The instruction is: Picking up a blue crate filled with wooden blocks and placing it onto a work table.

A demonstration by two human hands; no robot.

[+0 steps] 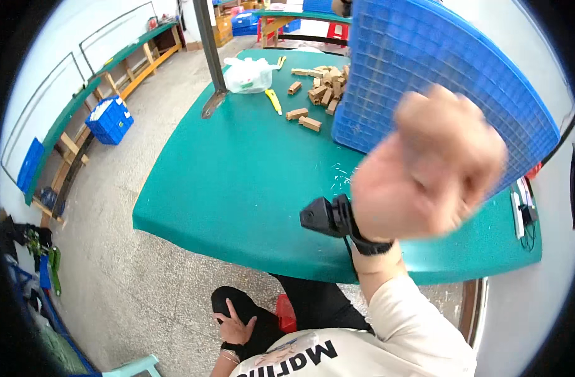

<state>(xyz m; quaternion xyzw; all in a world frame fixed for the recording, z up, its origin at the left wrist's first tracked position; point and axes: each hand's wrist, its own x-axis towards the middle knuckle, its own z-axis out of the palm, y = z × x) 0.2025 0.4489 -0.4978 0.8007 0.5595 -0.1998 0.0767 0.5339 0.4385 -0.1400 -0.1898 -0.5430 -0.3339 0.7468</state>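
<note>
Resting flat on the person's dark trouser leg, low down, the left hand [236, 327] has its fingers spread and holds nothing. Up on the green table [237, 176] sit a clear plastic bag [248, 74], a yellow cutter [273, 100] and a pile of small brown blocks [319, 88]. The right hand [429, 169] is raised and blurry, curled up tight like a fist, just in front of the tilted blue crate [426, 69].

Blue crate [426, 56] gridded plastic; table [237, 169] matt green.
</note>
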